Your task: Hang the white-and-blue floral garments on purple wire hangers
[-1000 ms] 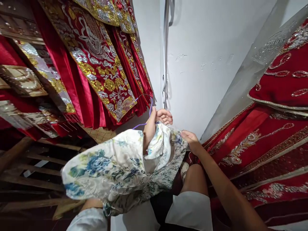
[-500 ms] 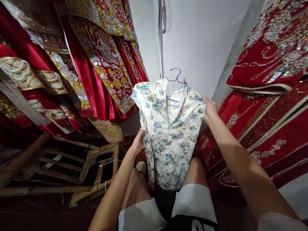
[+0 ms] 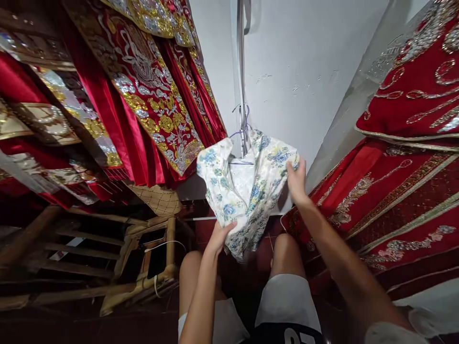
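A white blouse [image 3: 239,191] with blue and green flowers hangs in front of me on a thin purple hanger [image 3: 241,163]. The hanger's hook rises above the collar, close to a vertical metal pole. With thumb and fingers, my left hand [image 3: 219,235] grips the blouse low on its left side, bunching the cloth. My right hand [image 3: 297,179] pinches the fabric at the right shoulder or upper sleeve. Below the hands the blouse narrows into gathered folds.
Red garments [image 3: 154,95] with gold and silver embroidery hang at the left. More beaded red garments [image 3: 405,177] hang at the right. A bamboo chair [image 3: 118,258] stands lower left, with a dark phone [image 3: 157,262] and white cable on it. Behind is a white wall [image 3: 297,62] with a metal pole [image 3: 241,62].
My left hand has moved right and down across the blouse, which now bunches at the bottom instead of hanging long. The hanger hook has shifted left towards the pole. My right hand has dropped slightly.
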Demonstrator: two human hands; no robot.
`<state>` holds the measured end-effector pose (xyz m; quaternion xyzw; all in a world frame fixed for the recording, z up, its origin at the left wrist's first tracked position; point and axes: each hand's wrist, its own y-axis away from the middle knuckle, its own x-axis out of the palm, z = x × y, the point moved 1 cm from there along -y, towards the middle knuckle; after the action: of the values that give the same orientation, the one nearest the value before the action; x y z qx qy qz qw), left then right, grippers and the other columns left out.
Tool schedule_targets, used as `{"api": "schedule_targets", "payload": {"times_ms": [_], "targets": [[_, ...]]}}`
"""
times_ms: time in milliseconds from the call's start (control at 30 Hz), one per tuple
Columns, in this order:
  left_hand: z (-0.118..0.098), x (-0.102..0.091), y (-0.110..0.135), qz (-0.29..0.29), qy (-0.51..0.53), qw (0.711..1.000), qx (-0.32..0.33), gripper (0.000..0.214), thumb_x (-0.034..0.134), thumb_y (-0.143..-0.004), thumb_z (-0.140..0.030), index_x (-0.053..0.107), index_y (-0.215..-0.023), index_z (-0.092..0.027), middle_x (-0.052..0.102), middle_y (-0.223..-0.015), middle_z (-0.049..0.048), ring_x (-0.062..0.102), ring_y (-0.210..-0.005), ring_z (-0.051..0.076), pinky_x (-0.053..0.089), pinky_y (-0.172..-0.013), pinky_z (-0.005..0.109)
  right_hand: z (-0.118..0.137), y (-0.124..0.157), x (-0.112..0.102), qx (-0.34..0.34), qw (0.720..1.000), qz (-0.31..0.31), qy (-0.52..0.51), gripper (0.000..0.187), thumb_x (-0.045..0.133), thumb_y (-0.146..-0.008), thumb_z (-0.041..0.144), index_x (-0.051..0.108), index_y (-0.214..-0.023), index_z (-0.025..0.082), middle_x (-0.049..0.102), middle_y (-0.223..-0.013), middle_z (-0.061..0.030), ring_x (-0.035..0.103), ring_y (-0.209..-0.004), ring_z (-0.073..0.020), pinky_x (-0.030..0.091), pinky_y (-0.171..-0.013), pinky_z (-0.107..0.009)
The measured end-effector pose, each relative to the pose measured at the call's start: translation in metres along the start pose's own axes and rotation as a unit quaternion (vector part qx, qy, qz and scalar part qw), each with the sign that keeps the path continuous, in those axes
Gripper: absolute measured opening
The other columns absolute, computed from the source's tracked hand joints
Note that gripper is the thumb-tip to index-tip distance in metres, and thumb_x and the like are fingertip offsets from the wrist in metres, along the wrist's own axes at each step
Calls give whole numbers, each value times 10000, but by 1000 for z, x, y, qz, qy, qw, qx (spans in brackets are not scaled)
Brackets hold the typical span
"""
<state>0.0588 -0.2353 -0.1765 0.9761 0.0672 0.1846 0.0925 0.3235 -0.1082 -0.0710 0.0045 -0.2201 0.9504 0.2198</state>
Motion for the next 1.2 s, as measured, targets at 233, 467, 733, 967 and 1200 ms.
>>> {"api": "schedule_targets", "payload": {"times_ms": [233,467,733,967,1200], "targets": [[16,6,13,-16,35,999,-32,763,963,-539,-391,685,-1202,-134,730,-1265,177,672,-1223,371,488,-1112,483,-32,151,36,89,960,251,86,439,434,-962,598,516,-731,233,580,-741,-34,532,-755,-207,442,-749,-326],[20,10,14,-46,-48,998,7,664,894,-633,-455,699,-1178,-129,709,-1302,177,629,-1286,372,438,-1150,492,-24,154,35,117,951,233,165,423,541,-918,561,420,-671,239,465,-614,29,407,-606,-152,309,-611,-282],[7,27,31,9,-114,993,8,562,880,-636,-437,733,-1106,-167,747,-1193,148,635,-1267,359,411,-1167,470,-12,147,15,144,942,286,102,292,503,-934,430,442,-721,240,433,-630,41,429,-619,-155,330,-600,-276],[15,22,28,-204,-161,958,121,602,769,-770,-501,612,-1244,-165,677,-1254,161,633,-1235,335,479,-1100,438,-4,149,22,234,918,313,71,318,508,-881,295,473,-573,222,480,-473,35,438,-500,-135,340,-553,-272],[24,38,20,-227,-328,863,309,644,746,-792,-373,515,-1366,-196,505,-1436,192,441,-1412,344,318,-1211,481,6,150,30,227,910,345,33,271,577,-865,302,635,-623,193,614,-524,1,530,-511,-139,401,-555,-264]]}}
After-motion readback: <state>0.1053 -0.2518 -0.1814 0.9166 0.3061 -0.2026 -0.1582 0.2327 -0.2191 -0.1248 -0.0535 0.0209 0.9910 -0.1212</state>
